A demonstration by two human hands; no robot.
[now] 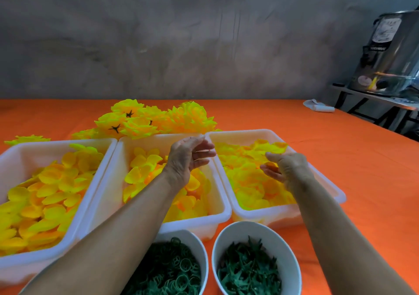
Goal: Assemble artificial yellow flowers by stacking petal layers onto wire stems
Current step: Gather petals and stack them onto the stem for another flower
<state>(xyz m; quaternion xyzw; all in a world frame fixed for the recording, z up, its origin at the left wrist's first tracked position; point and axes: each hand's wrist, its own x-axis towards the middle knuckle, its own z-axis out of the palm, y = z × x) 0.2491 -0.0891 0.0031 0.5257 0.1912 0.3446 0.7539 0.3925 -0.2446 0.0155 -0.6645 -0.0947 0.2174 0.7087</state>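
Three white plastic tubs sit side by side on an orange table, each filled with loose yellow petal layers: the left tub (106,156), the middle tub (217,195) and the right tub (240,133). My left hand (189,156) hovers above the middle tub's far right corner, fingers loosely extended, holding nothing. My right hand (286,170) reaches into the right tub, its fingertips pinching a yellow petal layer (271,165). A heap of finished yellow flowers (156,120) lies behind the tubs. No wire stem shows in either hand.
Two white bowls stand at the near edge: one with green rings (172,269), one with green star-shaped calyx pieces (249,269). A white cloth (318,106) lies at the table's far right. A steel urn (390,54) stands on a side table beyond.
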